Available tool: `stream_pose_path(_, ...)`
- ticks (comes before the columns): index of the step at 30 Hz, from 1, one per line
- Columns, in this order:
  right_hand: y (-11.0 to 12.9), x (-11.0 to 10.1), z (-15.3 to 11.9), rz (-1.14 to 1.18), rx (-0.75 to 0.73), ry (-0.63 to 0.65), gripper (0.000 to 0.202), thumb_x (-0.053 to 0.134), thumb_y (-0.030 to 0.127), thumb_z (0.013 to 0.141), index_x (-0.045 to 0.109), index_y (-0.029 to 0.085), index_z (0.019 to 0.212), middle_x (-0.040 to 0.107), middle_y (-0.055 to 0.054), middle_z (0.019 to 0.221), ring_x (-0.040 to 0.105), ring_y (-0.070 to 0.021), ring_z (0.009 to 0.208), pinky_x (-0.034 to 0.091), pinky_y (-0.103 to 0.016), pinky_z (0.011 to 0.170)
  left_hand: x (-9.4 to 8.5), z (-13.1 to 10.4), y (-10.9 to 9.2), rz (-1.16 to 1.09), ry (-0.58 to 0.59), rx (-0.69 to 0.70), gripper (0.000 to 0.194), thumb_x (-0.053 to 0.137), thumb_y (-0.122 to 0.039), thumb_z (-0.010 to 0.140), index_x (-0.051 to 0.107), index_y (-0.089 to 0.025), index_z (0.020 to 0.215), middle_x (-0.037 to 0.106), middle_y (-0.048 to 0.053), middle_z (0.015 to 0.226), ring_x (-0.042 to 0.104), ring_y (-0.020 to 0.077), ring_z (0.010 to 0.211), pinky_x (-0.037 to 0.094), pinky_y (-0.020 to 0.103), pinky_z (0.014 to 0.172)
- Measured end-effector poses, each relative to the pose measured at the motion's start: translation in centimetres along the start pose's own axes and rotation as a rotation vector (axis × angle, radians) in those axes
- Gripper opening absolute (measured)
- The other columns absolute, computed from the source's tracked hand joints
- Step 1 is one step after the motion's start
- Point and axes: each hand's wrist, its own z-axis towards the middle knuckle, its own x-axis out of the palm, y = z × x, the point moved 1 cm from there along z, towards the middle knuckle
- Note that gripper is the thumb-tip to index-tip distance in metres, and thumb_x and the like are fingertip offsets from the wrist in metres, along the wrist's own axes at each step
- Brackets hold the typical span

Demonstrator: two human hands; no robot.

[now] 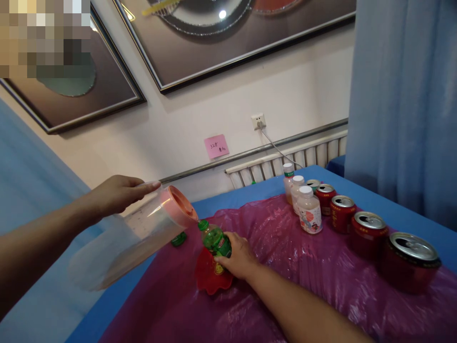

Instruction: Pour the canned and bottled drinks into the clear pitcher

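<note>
My left hand [123, 193] is wrapped round a clear plastic pitcher [139, 238] with a pink-orange lid [180, 207]. The pitcher is tilted to the right, and its spout is at the mouth of a small green bottle [214, 240]. My right hand [239, 255] grips that bottle by its lower side, fingers closed on it. The bottle leans a little over a red scalloped dish [212, 276], which lies on purple plastic sheeting [171, 305]. Whether liquid is flowing at the spout, I cannot make out.
To the right stand several opened drink cans [369, 233] in a row. Beside them are white-capped bottles [309, 212]. A green item [178, 238] lies behind the pitcher. The blue table [403, 205] ends near a radiator [285, 159]; blue curtains [400, 95] hang at both sides.
</note>
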Motion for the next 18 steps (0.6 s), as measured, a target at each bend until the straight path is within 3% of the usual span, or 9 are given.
stream_pose_path(18,0.05,-0.09,0.00,-0.008,-0.005,0.000,0.062,0.081,0.032,0.070,0.056,0.021,0.126,0.067,-0.009,0.118,0.063,-0.0277,0.110,0.045,-0.042,0.097,0.08,-0.01,-0.48,0.001,0.011,-0.016,0.049,0.060,-0.067,0.069,0.070,-0.019,0.075,0.037,-0.003,0.054,0.029,0.0097,0.044,0.025,0.025,0.040)
